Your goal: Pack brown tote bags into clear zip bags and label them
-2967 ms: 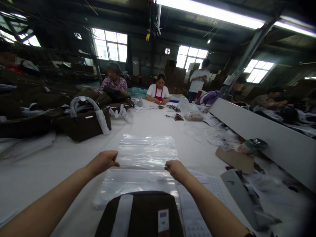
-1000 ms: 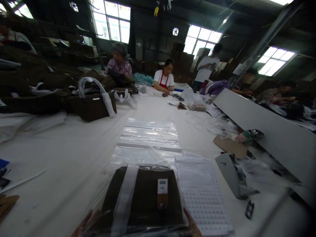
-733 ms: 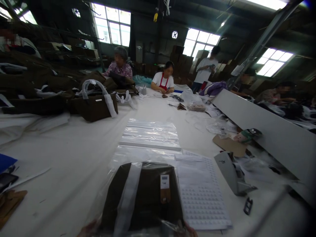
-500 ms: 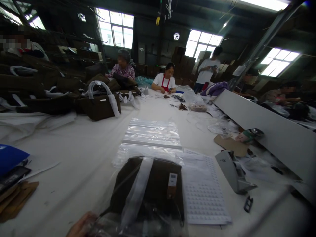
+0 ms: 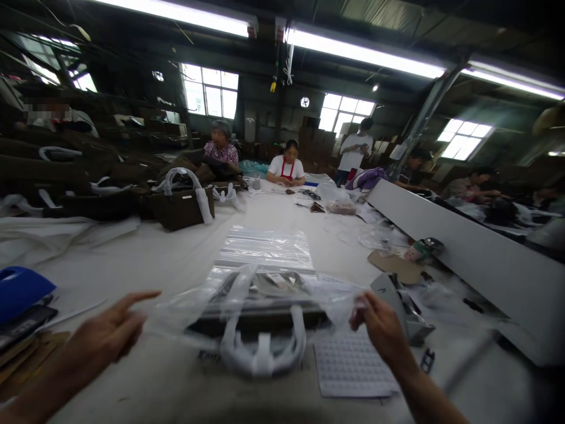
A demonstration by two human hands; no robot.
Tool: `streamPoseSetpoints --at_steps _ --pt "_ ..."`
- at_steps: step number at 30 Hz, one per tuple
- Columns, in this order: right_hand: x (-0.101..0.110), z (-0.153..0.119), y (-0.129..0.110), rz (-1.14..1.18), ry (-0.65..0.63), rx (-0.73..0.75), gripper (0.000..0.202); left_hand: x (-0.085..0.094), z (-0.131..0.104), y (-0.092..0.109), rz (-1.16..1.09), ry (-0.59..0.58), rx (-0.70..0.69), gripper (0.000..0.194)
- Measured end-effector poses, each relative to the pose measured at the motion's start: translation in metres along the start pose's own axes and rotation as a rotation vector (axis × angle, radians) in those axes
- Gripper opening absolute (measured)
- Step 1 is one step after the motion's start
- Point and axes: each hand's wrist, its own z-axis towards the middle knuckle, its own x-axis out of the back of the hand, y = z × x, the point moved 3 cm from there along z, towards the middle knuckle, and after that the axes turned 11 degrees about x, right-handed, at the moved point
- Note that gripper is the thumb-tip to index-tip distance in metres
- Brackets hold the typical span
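Observation:
In front of me a dark brown handbag (image 5: pixel 273 323) stands inside a clear plastic bag (image 5: pixel 185 312), its wrapped white handles (image 5: pixel 265 362) drooping toward me. The plastic spreads out to both sides. My left hand (image 5: pixel 103 333) is at the left edge of the plastic, index finger stretched out and nothing visible in its grasp. At the opposite side, my right hand (image 5: pixel 375 321) pinches the plastic bag's corner between thumb and fingers. A stack of flat clear plastic bags (image 5: pixel 267 247) lies just beyond the handbag. Beneath the right side of the plastic is a printed sheet (image 5: pixel 353 368).
More brown handbags (image 5: pixel 180 206) are heaped at the left. A blue object (image 5: pixel 26 291) lies near the left edge. On the right are a grey tape dispenser (image 5: pixel 392 300), brown card (image 5: pixel 395 268) and a long white board (image 5: pixel 463 265). Several co-workers (image 5: pixel 286 168) are around the table.
The handbag has tipped so its handles now face me, and the plastic is spread wide. My left hand has moved left off the bag; my right hand has come into view. The camera has tilted up.

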Motion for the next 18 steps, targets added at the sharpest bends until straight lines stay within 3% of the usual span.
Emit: streamPoseSetpoints --at_steps 2,4,7,9,12,16,18 --pt "0.036 0.055 -0.034 -0.292 0.058 0.158 0.03 0.042 0.022 0.055 0.014 0.038 -0.107 0.053" --pt "0.061 0.099 -0.065 -0.493 0.016 0.245 0.021 0.077 0.039 0.103 0.078 0.081 -0.16 0.046" --pt "0.079 0.134 -0.096 -0.667 -0.129 0.267 0.017 0.105 0.059 0.148 0.118 0.063 -0.211 0.038" --pt "0.079 0.141 -0.107 -0.719 -0.281 0.243 0.017 0.109 0.074 0.157 0.226 -0.036 -0.169 0.034" --pt "0.072 0.137 -0.11 -0.677 -0.477 0.179 0.02 0.108 0.097 0.15 0.361 -0.139 -0.167 0.032" --pt "0.066 0.128 -0.1 -0.522 -0.563 0.112 0.029 0.103 0.111 0.142 0.479 -0.302 -0.367 0.033" --pt "0.069 0.124 -0.088 -0.41 -0.608 0.056 0.035 0.106 0.108 0.142 0.523 -0.371 -0.351 0.035"
